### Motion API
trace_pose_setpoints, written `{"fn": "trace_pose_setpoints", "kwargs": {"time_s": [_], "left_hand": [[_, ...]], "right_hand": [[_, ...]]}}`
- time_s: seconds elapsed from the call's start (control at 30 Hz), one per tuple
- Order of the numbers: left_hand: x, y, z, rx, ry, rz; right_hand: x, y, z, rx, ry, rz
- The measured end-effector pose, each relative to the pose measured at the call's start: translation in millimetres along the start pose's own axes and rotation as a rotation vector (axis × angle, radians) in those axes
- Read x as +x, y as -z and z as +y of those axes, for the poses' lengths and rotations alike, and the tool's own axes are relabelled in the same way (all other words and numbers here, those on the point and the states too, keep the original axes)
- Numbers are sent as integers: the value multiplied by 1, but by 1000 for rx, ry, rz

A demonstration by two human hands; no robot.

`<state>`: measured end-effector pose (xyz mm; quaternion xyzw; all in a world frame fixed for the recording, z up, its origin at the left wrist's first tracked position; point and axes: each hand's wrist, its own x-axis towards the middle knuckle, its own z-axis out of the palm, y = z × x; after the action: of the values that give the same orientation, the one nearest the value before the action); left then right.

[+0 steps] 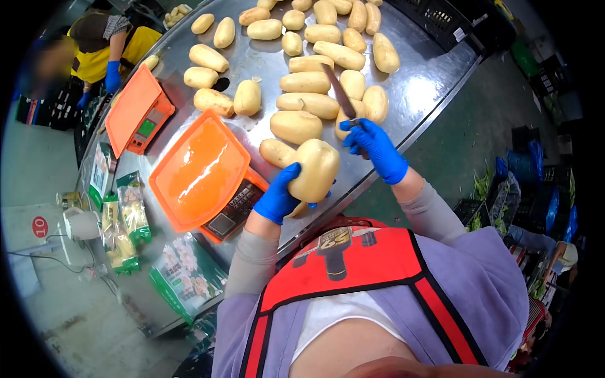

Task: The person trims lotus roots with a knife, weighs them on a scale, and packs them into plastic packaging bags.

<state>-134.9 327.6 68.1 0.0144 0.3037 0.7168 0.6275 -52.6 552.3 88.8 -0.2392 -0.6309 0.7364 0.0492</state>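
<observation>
My left hand (278, 198), in a blue glove, is wrapped around a thick, pale lotus root (314, 170) above the table's near edge. Just to the right, my right hand (379, 150), also gloved in blue, grips a knife (339, 92) by its handle. The dark blade points up and away, over the lotus roots lying on the table and apart from the held one. A row of lotus root pieces (296, 126) lies beyond my hands, with many more spread towards the far end of the metal table (421, 94).
An orange-topped scale (201, 170) stands left of my left hand, with a second scale (135, 110) behind it. Packed bags (133, 211) and a green flower-printed bag (189, 271) lie along the left edge. A black crate (435, 22) sits far right; a co-worker (104, 47) stands far left.
</observation>
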Motion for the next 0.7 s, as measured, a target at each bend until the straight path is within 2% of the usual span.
{"fn": "trace_pose_setpoints", "kwargs": {"time_s": [0.07, 0.17, 0.23, 0.27, 0.3, 0.37, 0.4, 0.43, 0.47, 0.57, 0.7], "left_hand": [[3, 1, 1, 108, 41, 24], [-3, -4, 7, 252, 88, 24], [-8, -2, 11, 709, -228, 58], [-16, -13, 20, 672, -256, 117], [-18, -1, 21, 635, -375, 150], [-31, -3, 40, 884, -633, 383], [-40, 1, 49, 963, -741, 480], [-48, 1, 59, 1011, -786, 594], [-56, 8, 66, 1064, -859, 690], [-72, 29, 72, 1216, -972, 859], [-46, 0, 47, 1035, -956, 723]], "right_hand": [[0, -19, -2, -36, 6, -188], [16, -31, 18, 50, 7, -207], [26, -16, 51, -18, -1, -171], [25, -6, 70, -226, 135, -123], [19, 4, 86, -433, 264, -72], [2, 22, 96, -528, 300, -38], [-3, 28, 94, -781, 374, -71], [-6, 34, 93, -1033, 444, -106], [-7, 41, 97, -1139, 457, -105], [-3, 49, 105, -1278, 543, -91], [2, 39, 99, -1230, 641, -80]]}}
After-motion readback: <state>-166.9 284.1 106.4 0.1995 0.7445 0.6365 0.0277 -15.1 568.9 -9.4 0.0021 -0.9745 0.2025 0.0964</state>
